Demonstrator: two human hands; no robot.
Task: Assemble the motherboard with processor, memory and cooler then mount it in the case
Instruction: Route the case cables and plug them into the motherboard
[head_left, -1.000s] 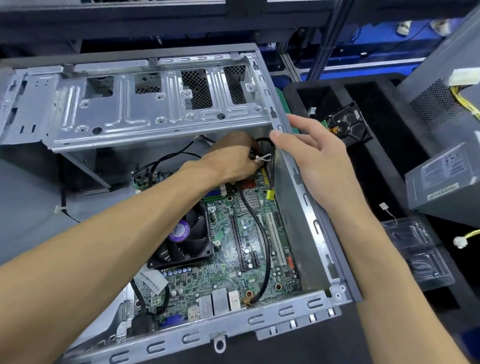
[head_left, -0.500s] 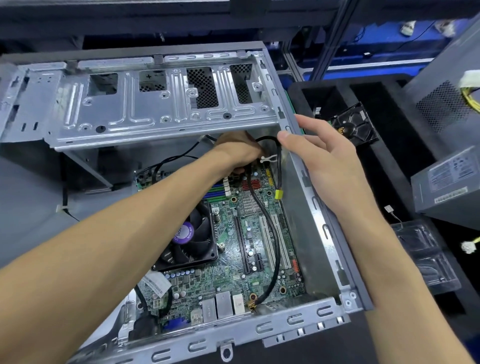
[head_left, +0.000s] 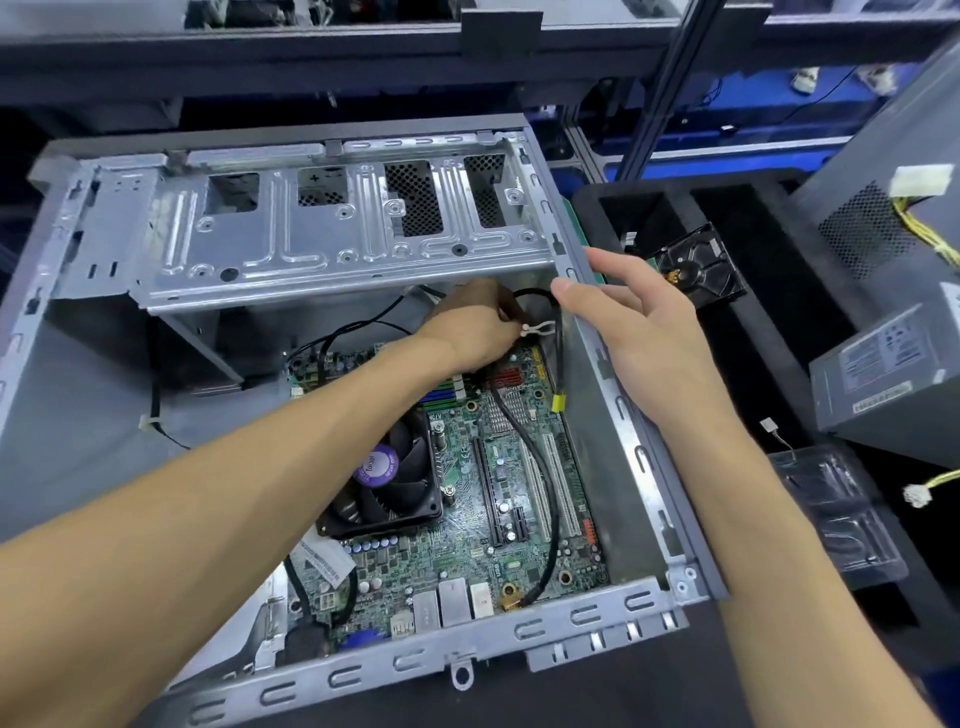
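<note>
The motherboard (head_left: 524, 499) lay inside the open case (head_left: 631, 452), with the cooler (head_left: 387, 486) mounted on its left part. A black cable (head_left: 543, 483) ran across the board from the near edge up to the far right corner, where a white clip (head_left: 537, 328) held it. The left hand (head_left: 475, 325) was deep in that corner, under the drive cage (head_left: 322, 249), with its fingers curled around the cable near the clip. The cage hung over the far part of the board and hid what was behind the hand. The right hand (head_left: 636, 322) rested on the right wall of the case, fingers relaxed and holding nothing. Between cage, wall and cooler there was little room for the left hand. To the right of the case stood a black tray (head_left: 779, 364) with a hard drive (head_left: 698, 270) in it, and beside it a power supply (head_left: 888, 369).
</note>
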